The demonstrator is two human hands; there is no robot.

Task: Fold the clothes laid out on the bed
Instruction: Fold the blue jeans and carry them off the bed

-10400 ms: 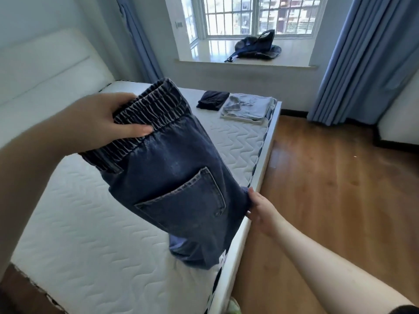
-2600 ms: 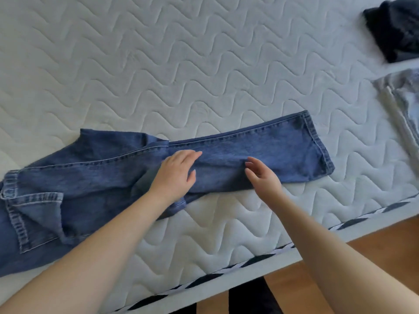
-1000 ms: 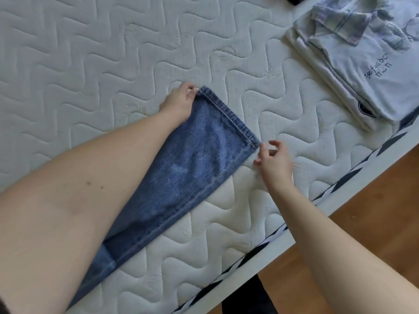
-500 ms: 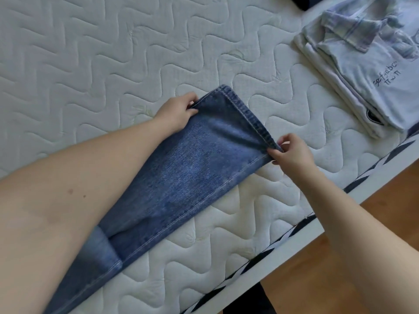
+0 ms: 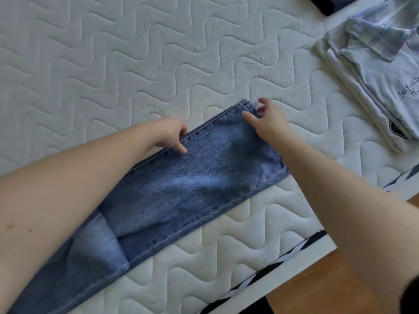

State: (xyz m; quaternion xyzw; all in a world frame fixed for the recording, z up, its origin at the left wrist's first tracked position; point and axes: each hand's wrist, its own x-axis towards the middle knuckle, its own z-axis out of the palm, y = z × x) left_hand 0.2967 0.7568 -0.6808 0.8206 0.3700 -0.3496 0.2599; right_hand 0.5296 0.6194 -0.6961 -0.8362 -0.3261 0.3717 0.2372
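On a quilted white mattress (image 5: pixel 136 64), blue jeans (image 5: pixel 181 189) lie flat, the legs stacked and running diagonally from the lower left toward the hem at centre right. The waist end is cut off by the lower-left frame edge and partly hidden under the person's left forearm. A paler patch of denim shows near the lower left, where one layer slips out from under the other. The left hand (image 5: pixel 172 134) rests on the far seam of the leg, fingers curled loosely with fingertips pressing the cloth, gripping nothing. The right hand (image 5: pixel 267 122) sits at the far corner of the hem, thumb on the denim and fingers spread open above it; whether it pinches the hem cannot be told, since the hand covers the edge. The right forearm crosses and hides the near corner of the hem. Well apart at upper right lies a folded pale shirt (image 5: pixel 381 71) with a plaid collar, its printed lettering cut off by the frame. Beyond it, only a sliver of a dark garment (image 5: pixel 328 5) shows. Wooden floor (image 5: pixel 328 279) lies past the mattress's striped edge.
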